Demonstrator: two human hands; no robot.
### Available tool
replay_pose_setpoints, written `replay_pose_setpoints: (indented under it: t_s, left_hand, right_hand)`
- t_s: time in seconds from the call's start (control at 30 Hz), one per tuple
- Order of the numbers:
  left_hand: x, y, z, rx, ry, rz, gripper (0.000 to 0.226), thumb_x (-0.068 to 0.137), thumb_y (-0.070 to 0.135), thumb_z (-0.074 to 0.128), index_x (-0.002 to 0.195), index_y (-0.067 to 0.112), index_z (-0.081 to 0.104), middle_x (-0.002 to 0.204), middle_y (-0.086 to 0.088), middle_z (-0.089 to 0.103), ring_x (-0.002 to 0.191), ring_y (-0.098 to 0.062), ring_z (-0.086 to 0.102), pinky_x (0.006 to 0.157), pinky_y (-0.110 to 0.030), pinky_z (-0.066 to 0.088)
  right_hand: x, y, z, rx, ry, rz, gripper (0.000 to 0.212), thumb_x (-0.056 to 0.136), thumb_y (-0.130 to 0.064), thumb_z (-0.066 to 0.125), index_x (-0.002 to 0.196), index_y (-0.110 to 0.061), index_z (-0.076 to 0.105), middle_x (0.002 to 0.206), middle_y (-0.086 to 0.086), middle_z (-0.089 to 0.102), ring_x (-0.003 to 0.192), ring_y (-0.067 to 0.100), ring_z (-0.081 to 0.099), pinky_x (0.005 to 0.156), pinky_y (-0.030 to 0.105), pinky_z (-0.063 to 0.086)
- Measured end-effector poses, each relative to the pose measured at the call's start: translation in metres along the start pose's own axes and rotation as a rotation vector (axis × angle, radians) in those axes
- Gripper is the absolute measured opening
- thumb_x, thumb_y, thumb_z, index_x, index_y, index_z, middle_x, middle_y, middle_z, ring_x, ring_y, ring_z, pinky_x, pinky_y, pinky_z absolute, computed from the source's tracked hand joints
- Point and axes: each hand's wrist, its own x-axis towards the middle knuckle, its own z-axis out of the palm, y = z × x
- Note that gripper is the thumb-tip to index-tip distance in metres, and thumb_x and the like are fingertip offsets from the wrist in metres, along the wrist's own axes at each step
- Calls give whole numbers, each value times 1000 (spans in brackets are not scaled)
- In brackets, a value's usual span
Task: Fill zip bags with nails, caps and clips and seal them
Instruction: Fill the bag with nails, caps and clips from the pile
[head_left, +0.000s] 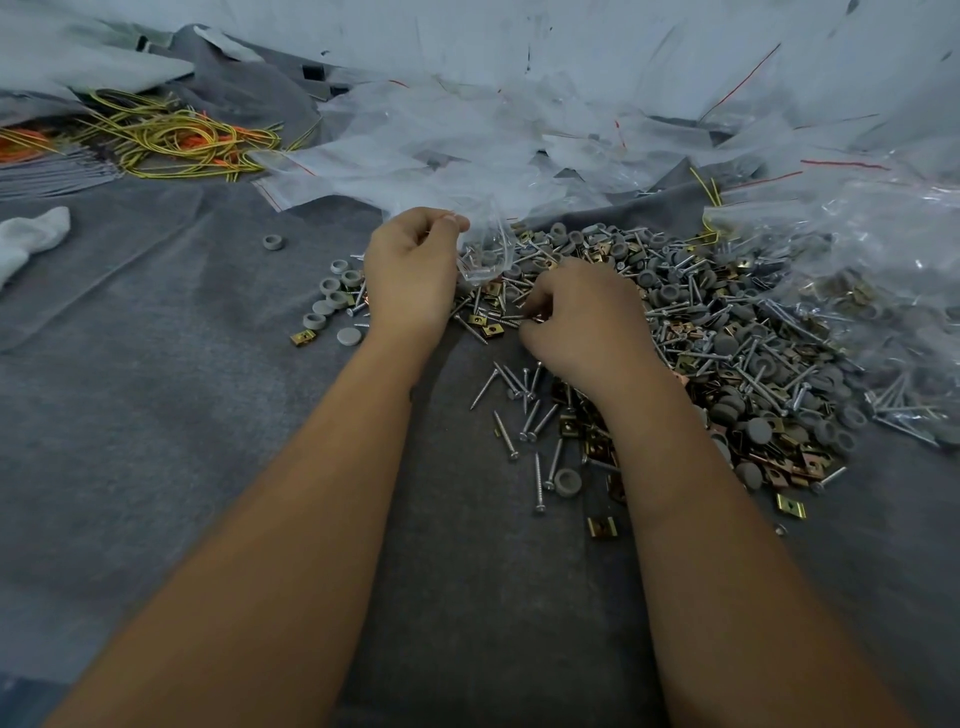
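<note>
From my remote seat I see the left hand (410, 270) pinching the rim of a small clear zip bag (483, 254) between thumb and fingers, the bag hanging open-side up just above the grey felt cloth (156, 415); a grey cap and a few screws show through its plastic. The right hand (582, 322) sits just beside it, fingers curled down at the near edge of the mixed heap (727, 343) of screws, grey caps and brass clips, pinching something small (I cannot tell what, the fingertips hide it). Loose screws (524, 410) lie scattered between my 2 forearms. A cluster of grey caps (332, 301) rests left of the left hand. Beyond the hands a drift of empty zip bags (467, 140) is piled, with yellow wire loops (171, 140) far left and a white rag (31, 239) at the left edge.
</note>
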Motion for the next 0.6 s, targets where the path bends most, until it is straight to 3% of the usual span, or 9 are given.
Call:
replay_pose_setpoints:
  t_s: [0.2, 0.4, 0.47, 0.53, 0.6]
  left_hand:
    - [1, 0, 0, -4, 0, 0, 21, 93, 11, 53, 82, 16, 70, 48, 9, 50, 48, -11, 42, 52, -22, 35]
    - [1, -1, -1, -4, 0, -8, 20, 93, 12, 53, 83, 16, 70, 41, 11, 49, 40, -4, 44, 49, -18, 39]
    - [1, 0, -1, -11, 0, -12, 20, 93, 12, 53, 82, 16, 69, 41, 11, 50, 38, -3, 45, 50, -19, 42]
    - [1, 1, 0, -15, -6, -14, 21, 93, 12, 53, 82, 17, 69, 40, 11, 49, 39, -4, 44, 55, -25, 43]
    - [0, 1, 0, -17, -5, -11, 21, 92, 13, 54, 79, 18, 69, 39, 10, 47, 41, -6, 42, 57, -28, 40]
  right_hand:
    - [2, -1, 2, 17, 34, -38, 15, 90, -21, 63, 99, -24, 74, 102, 3, 69, 105, 27, 58, 96, 42, 45]
    - [1, -3, 1, 258, 122, 81, 16, 91, -17, 62, 103, -21, 73, 100, 2, 72, 94, 23, 65, 88, 40, 52]
    - [1, 0, 0, 170, 144, 84, 22, 90, -13, 58, 103, -21, 73, 101, 3, 72, 98, 25, 64, 92, 42, 50]
    - [2, 2, -1, 83, 120, 62, 22, 87, -19, 57, 100, -23, 75, 99, 3, 72, 100, 28, 62, 95, 43, 47]
    - [2, 1, -1, 22, 27, 37, 26, 85, -38, 61, 102, -26, 75, 103, 1, 70, 107, 29, 58, 97, 42, 43]
